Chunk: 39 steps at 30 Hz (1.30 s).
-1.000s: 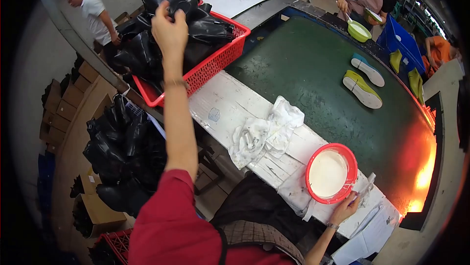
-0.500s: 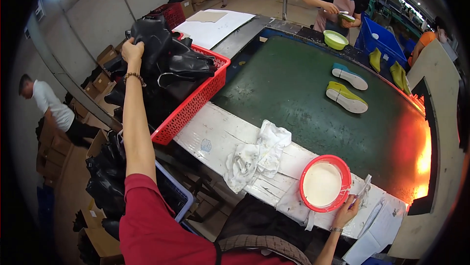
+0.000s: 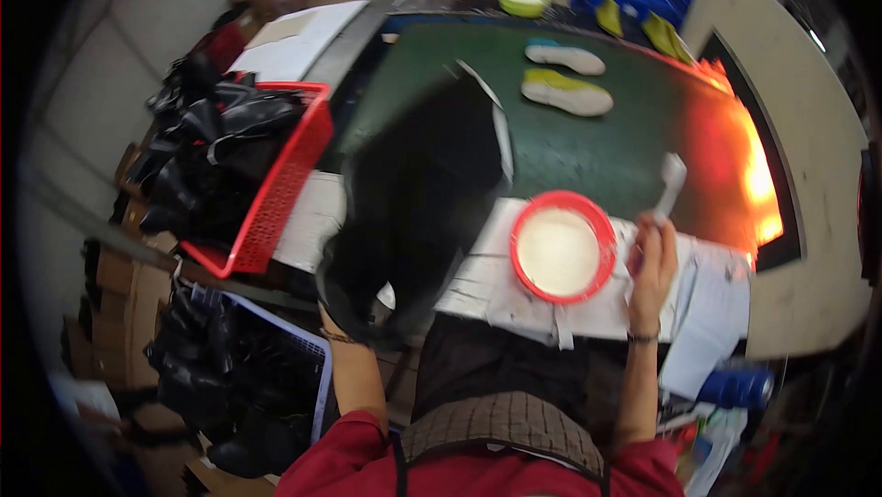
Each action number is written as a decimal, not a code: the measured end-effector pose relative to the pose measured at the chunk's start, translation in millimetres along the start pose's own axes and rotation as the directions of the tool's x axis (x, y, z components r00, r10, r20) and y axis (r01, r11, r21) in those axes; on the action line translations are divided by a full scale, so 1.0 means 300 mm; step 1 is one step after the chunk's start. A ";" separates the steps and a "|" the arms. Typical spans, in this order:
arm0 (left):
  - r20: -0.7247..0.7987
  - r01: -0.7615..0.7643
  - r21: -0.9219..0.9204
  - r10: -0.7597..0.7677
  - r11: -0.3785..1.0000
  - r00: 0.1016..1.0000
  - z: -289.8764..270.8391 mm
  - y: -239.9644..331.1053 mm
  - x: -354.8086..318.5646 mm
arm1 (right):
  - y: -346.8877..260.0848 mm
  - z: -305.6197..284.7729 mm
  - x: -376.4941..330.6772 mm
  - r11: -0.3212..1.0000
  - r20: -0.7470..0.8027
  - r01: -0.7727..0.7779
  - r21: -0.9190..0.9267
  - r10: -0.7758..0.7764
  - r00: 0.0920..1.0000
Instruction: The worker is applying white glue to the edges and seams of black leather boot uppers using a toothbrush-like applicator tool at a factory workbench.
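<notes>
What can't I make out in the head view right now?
- Left hand: covered by the black boot upper it holds up.
- That upper's detail: motion-blurred.
- Brush in the right hand: bristles blurred, too small.
- White rags on the bench: hidden behind the upper.
- Red basket: its contents are one dark mass.

Both forearms rise from the lower edge, red sleeves pushed back to just past the elbows. The left hand [image 3: 354, 309] is lifted near the chest, wrist bent and ringed by a thin bracelet, its fingers mostly hidden behind the black boot upper [image 3: 418, 212] it grips from below. The right arm runs straight up to the right of that upper, bare from elbow to wrist, a band at the wrist. The right hand [image 3: 652, 258] is closed in a fist around the handle of a white brush [image 3: 671, 180], bristles pointing up, well apart from the left hand.
</notes>
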<state>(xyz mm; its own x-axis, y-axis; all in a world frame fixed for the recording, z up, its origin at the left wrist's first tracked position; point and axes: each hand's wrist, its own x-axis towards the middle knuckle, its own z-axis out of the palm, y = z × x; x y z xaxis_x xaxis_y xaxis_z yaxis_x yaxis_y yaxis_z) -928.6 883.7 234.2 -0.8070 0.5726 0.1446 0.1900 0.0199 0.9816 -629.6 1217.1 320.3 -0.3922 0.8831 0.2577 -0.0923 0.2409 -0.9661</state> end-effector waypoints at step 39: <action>0.647 0.689 -0.182 -0.443 0.701 0.621 0.381 0.282 -0.199 | 0.176 -0.086 -0.029 0.252 0.512 0.505 -0.826 -0.044 0.858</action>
<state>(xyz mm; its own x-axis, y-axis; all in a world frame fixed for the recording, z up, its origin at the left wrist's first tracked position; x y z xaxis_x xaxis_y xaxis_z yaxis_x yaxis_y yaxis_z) -800.4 944.8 294.2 -0.2241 0.8769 -0.4253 -0.5246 0.2592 0.8109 -607.4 1232.6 267.5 -0.8006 0.5413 0.2569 0.5343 0.8391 -0.1027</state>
